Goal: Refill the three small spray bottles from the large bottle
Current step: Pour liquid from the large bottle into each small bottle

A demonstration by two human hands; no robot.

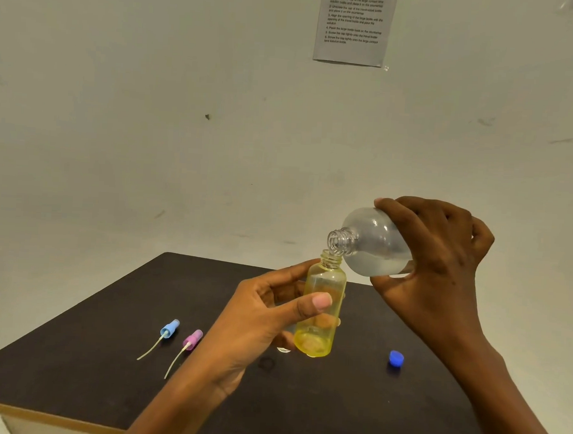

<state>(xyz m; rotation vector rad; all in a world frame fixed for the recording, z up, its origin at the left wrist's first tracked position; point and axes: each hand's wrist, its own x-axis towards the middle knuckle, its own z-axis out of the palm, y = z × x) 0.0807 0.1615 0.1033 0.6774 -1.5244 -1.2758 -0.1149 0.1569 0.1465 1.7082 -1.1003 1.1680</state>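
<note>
Grips the yellow spray bottle upright in the left hand and tilts the large bottle in the right hand, neck over neck, to pour cleanly.

Above the middle of the table, the left hand holds the small spray bottle upright, and the right hand holds the large bottle tilted just right of it, mouth over mouth. On the table, a first spray head lies at the left with a second spray head just right of it, and a bottle cap lies at the right. An instruction sheet hangs on the wall behind.
</note>
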